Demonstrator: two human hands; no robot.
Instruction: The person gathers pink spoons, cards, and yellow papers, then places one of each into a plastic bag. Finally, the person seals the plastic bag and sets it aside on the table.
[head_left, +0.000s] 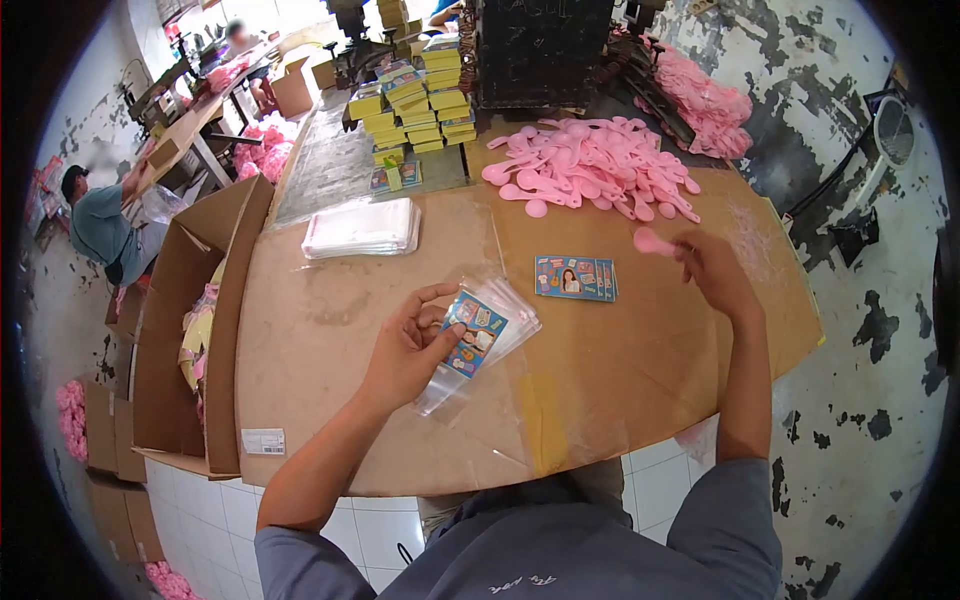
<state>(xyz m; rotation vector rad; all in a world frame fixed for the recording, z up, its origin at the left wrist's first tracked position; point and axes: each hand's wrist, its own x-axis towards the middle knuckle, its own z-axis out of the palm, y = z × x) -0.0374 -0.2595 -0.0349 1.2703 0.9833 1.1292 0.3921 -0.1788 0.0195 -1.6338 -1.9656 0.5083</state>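
Brown cardboard-covered bench [650, 375], rounded near edge before person's body; tall brown cardboard box [222, 385] along left edge, heap of pink plastic spoons [590, 165] at far right. Brown surface shows between box and fanned clear plastic bags [518, 312], also near right edge. Left hand [408, 345] closed, thumb on blue printed rectangular card [480, 338] at bags; inside or on top, cannot tell. Right hand [715, 272] pinches single pink plastic spoon [652, 242] just nearer than heap. Card's long axis slants upper right to lower left; spoon's bowl points left, axis nearly crosswise.
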